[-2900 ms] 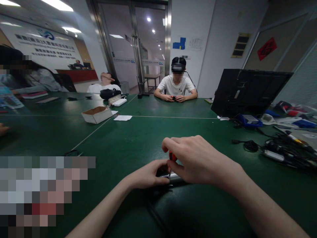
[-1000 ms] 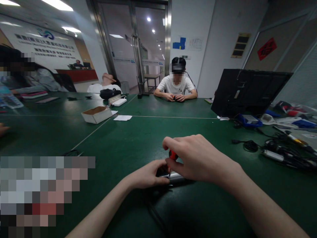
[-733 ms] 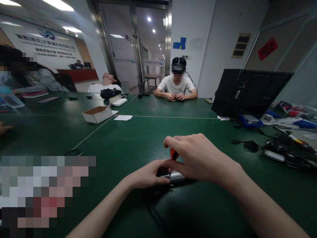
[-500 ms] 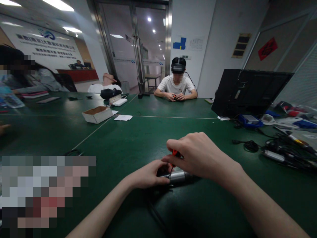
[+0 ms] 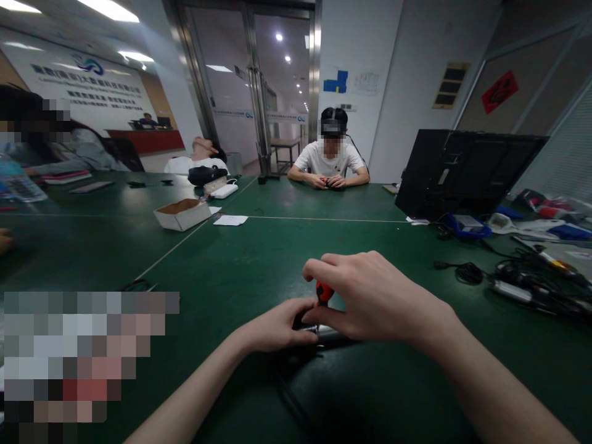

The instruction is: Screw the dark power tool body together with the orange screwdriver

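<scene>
My left hand [image 5: 279, 325] is closed around the black end of a silver metal cylinder [image 5: 329, 337], which lies on its side on the green table. A black cable [image 5: 291, 398] runs on the table just below it. Over the cylinder, my right hand [image 5: 377, 296] grips a small screwdriver [image 5: 324, 291] with an orange and black handle, held roughly upright. The screwdriver's tip points down at the cylinder near my left fingertips; the exact contact spot is hidden. Part of the cylinder's right side is covered by my right hand.
On the right lie tangled cables with metal cylinders [image 5: 511, 290], a blue device [image 5: 467, 226] and a large black monitor [image 5: 467, 172]. A white open box [image 5: 182, 216] and paper [image 5: 230, 220] lie ahead left. A person [image 5: 330, 157] sits across the green table [image 5: 259, 259]; others sit left.
My right hand has shifted slightly left and its fingers have opened a little around the screwdriver, exposing more of the orange handle. My left hand and the cylinder stay in place.
</scene>
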`<state>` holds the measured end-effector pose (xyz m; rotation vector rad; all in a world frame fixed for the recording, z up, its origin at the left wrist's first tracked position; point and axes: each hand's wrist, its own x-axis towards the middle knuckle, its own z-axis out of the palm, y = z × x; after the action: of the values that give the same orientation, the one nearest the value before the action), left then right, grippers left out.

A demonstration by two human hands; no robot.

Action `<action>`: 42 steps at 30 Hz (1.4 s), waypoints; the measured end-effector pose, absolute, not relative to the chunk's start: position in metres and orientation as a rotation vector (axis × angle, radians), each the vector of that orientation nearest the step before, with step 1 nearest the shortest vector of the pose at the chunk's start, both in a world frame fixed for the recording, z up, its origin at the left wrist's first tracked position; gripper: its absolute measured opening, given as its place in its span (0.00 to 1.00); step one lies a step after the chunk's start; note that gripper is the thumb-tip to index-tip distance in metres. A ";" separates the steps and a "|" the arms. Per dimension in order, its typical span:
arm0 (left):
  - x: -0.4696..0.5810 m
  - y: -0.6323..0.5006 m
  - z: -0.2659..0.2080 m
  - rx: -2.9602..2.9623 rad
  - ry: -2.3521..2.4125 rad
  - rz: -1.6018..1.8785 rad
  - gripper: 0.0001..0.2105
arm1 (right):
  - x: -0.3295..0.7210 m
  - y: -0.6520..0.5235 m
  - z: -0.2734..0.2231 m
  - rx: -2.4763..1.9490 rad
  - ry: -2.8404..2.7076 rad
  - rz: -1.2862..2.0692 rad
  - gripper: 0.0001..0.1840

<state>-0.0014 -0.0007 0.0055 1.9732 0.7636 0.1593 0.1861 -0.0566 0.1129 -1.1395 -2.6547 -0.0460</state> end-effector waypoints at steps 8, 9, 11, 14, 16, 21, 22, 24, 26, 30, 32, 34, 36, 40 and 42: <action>-0.002 -0.001 -0.003 1.979 0.859 0.152 0.16 | 0.186 -0.053 0.108 -1.210 -2.633 -0.169 0.08; -0.003 -0.001 -0.005 1.976 0.850 0.161 0.16 | 0.186 -0.054 0.108 -1.205 -2.637 -0.153 0.06; -0.003 0.000 -0.007 1.971 0.841 0.173 0.16 | 0.185 -0.056 0.111 -1.201 -2.632 -0.112 0.05; -0.003 0.001 -0.005 1.967 0.817 0.171 0.15 | 0.184 -0.058 0.113 -1.199 -2.624 -0.058 0.09; -0.003 0.001 -0.001 1.976 0.800 0.170 0.16 | 0.184 -0.057 0.112 -1.199 -2.628 -0.056 0.10; -0.002 -0.002 0.003 2.001 0.824 0.167 0.16 | 0.186 -0.053 0.108 -1.218 -2.612 -0.163 0.14; -0.002 -0.002 0.002 1.998 0.840 0.153 0.16 | 0.186 -0.052 0.108 -1.222 -2.612 -0.185 0.14; -0.002 -0.002 0.000 1.997 0.861 0.136 0.15 | 0.186 -0.051 0.107 -1.227 -2.618 -0.203 0.13; -0.002 -0.001 -0.001 2.000 0.857 0.137 0.15 | 0.185 -0.051 0.107 -1.229 -2.625 -0.183 0.09; -0.003 0.001 -0.003 1.988 0.848 0.130 0.16 | 0.184 -0.055 0.110 -1.213 -2.620 -0.089 0.10; -0.003 0.001 -0.003 1.979 0.835 0.144 0.16 | 0.184 -0.057 0.111 -1.181 -2.625 -0.051 0.12; -0.003 0.001 -0.002 1.970 0.800 0.173 0.16 | 0.184 -0.058 0.112 -1.146 -2.639 -0.033 0.12; -0.002 0.000 0.000 1.966 0.773 0.192 0.16 | 0.185 -0.058 0.111 -1.138 -2.648 -0.038 0.12; -0.002 -0.001 0.002 2.001 0.830 0.153 0.17 | 0.185 -0.053 0.109 -1.194 -2.638 -0.102 0.14; -0.002 -0.001 0.002 2.003 0.865 0.130 0.17 | 0.185 -0.053 0.109 -1.209 -2.643 -0.118 0.11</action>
<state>-0.0022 -0.0013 0.0015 2.0028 0.8653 0.1301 0.1851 -0.0526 0.1088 -1.2091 -2.6432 -0.1178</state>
